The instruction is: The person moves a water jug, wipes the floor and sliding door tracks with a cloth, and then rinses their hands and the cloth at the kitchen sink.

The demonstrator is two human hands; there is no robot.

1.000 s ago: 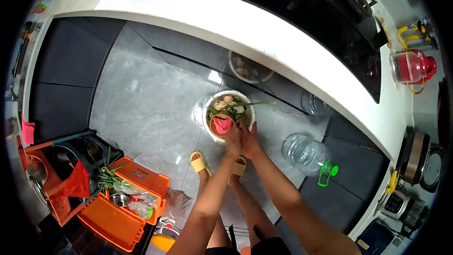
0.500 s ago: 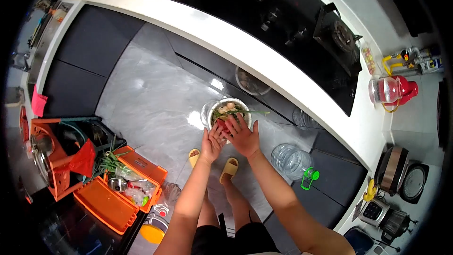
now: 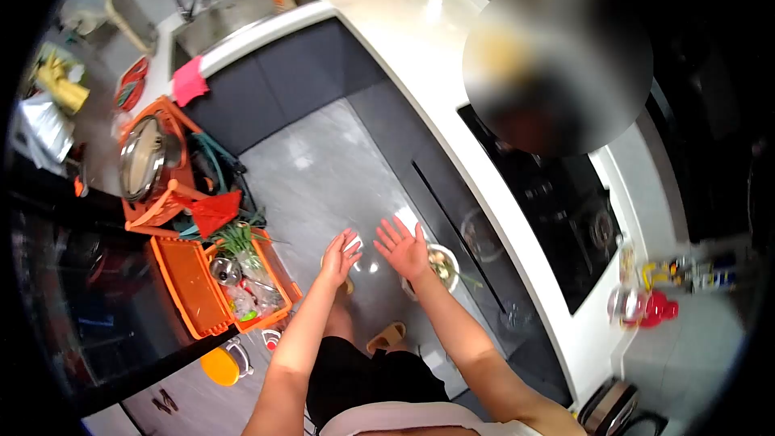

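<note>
Both hands are held out in front of me over the grey floor, holding nothing. My left hand (image 3: 339, 257) has its fingers apart, turned palm inward. To its right, my right hand (image 3: 401, 247) is spread wide with the palm showing. Nearest to the right hand is a white bowl (image 3: 454, 259) on the floor with greens and pale pieces in it; my right wrist and forearm cover part of it. A yellow slipper (image 3: 387, 337) on my foot shows below the hands.
Left stands an orange crate (image 3: 273, 273) of vegetables and bags, with an orange rack (image 3: 166, 208) and a pot lid (image 3: 146, 159) behind. A white counter (image 3: 440, 105) with a black stove (image 3: 539, 208) runs along the right. The sink (image 3: 242, 16) is at the back left.
My view has swung left, bringing the sink into sight. The hands have moved apart and now lie left of the bowl instead of in front of it. Both stay open.
</note>
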